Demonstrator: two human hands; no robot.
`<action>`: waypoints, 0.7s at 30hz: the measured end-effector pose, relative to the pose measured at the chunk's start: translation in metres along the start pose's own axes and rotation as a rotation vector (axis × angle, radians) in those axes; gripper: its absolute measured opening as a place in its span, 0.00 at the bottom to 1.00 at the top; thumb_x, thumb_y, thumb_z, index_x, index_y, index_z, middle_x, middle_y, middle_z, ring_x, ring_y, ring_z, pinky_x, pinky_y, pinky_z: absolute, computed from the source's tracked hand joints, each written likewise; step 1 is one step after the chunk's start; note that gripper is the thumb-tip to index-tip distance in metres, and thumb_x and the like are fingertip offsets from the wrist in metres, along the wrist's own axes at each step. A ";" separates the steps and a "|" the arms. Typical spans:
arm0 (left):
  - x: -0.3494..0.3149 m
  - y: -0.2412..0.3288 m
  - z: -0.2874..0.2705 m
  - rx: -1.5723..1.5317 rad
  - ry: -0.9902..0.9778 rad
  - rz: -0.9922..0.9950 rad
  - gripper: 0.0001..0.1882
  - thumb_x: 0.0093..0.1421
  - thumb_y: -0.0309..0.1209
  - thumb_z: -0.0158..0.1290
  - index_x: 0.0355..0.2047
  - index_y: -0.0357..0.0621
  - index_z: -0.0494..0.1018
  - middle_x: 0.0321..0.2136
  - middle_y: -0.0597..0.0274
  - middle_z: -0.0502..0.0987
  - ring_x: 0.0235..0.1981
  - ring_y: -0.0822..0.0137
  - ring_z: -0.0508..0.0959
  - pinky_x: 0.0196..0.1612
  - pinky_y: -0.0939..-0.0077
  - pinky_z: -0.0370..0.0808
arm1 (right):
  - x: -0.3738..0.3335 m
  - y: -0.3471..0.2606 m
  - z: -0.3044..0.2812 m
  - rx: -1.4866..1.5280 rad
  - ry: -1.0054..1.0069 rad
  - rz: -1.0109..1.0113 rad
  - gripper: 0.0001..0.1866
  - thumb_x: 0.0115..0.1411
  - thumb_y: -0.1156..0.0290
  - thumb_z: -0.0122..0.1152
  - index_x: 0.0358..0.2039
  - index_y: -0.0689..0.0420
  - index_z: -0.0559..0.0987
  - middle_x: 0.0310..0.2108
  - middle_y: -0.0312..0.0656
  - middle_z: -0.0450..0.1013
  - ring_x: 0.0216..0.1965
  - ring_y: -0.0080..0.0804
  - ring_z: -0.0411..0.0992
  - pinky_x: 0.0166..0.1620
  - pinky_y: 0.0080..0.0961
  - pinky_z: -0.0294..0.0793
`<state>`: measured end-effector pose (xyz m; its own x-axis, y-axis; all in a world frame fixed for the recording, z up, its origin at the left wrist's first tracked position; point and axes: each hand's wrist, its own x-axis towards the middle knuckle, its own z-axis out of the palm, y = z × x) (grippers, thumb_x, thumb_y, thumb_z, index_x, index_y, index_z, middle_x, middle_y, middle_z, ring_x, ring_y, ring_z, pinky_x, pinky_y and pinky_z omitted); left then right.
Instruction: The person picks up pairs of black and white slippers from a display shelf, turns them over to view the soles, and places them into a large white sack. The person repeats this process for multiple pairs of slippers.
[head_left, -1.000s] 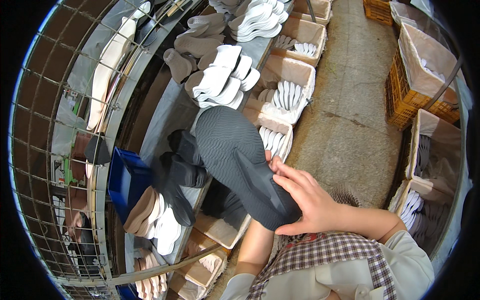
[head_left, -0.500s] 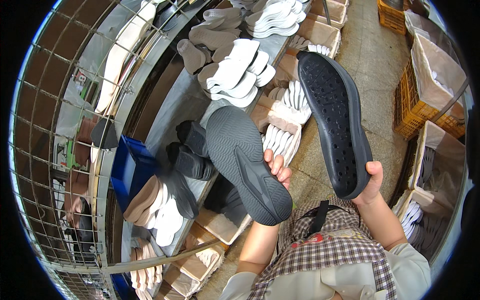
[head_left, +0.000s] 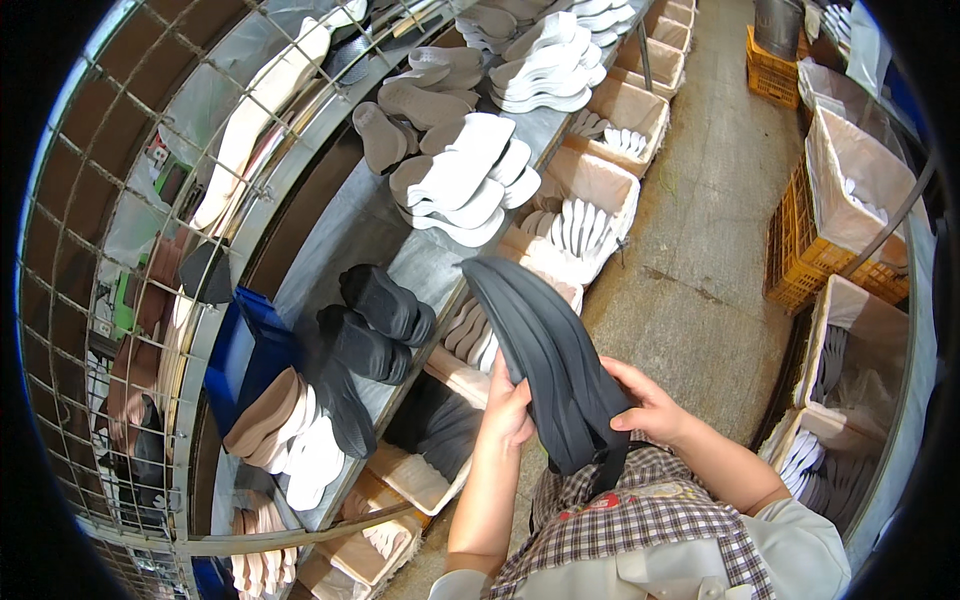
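In front of my apron I hold a pair of black shoe soles point(head_left: 550, 365), brought together and turned so their grooved side walls face up. My left hand point(head_left: 508, 408) grips the left side near the lower end, its thumb against the side wall. On the other side my right hand point(head_left: 648, 405) is closed round the same end, thumb on top. The treads and the holed inner face are out of sight. To the left, several black soles point(head_left: 375, 335) lie on the metal bench point(head_left: 425, 262).
White soles point(head_left: 465, 180) and grey soles point(head_left: 425, 100) are stacked on the bench, beside a blue bin point(head_left: 250, 350) and wire mesh point(head_left: 110, 300). Lined crates point(head_left: 590, 180) of soles line the aisle's left side; yellow crates point(head_left: 795, 240) stand at right.
The two soles, held apart with one in each hand, have come together in front of me. My right hand has moved left and down, and both soles have turned onto their sides.
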<state>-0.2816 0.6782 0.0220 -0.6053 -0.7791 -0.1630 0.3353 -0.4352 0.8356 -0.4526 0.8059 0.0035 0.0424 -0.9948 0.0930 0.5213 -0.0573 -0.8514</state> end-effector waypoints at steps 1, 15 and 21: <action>-0.002 0.000 -0.004 -0.012 -0.039 0.044 0.48 0.47 0.39 0.67 0.62 0.43 0.51 0.52 0.58 0.67 0.52 0.63 0.70 0.53 0.67 0.70 | 0.003 0.003 -0.001 -0.047 -0.016 -0.039 0.41 0.46 0.77 0.61 0.63 0.60 0.59 0.65 0.47 0.49 0.67 0.37 0.46 0.65 0.35 0.49; -0.026 0.006 0.004 0.307 0.175 0.333 0.48 0.56 0.28 0.58 0.66 0.39 0.35 0.63 0.51 0.49 0.63 0.60 0.53 0.63 0.69 0.52 | 0.033 0.020 0.033 -0.788 0.033 -0.007 0.68 0.42 0.48 0.70 0.65 0.63 0.30 0.64 0.61 0.37 0.66 0.58 0.38 0.65 0.49 0.44; -0.046 0.036 0.006 -0.022 0.278 0.335 0.43 0.62 0.23 0.49 0.67 0.46 0.32 0.64 0.54 0.47 0.63 0.64 0.52 0.64 0.69 0.51 | 0.077 -0.001 0.061 -0.306 -0.082 0.030 0.61 0.46 0.57 0.68 0.66 0.60 0.33 0.66 0.52 0.41 0.66 0.45 0.44 0.65 0.38 0.44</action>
<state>-0.2457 0.7013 0.0628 -0.2443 -0.9694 -0.0225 0.4974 -0.1452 0.8553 -0.3974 0.7341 0.0430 0.1294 -0.9869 0.0960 0.2383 -0.0630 -0.9692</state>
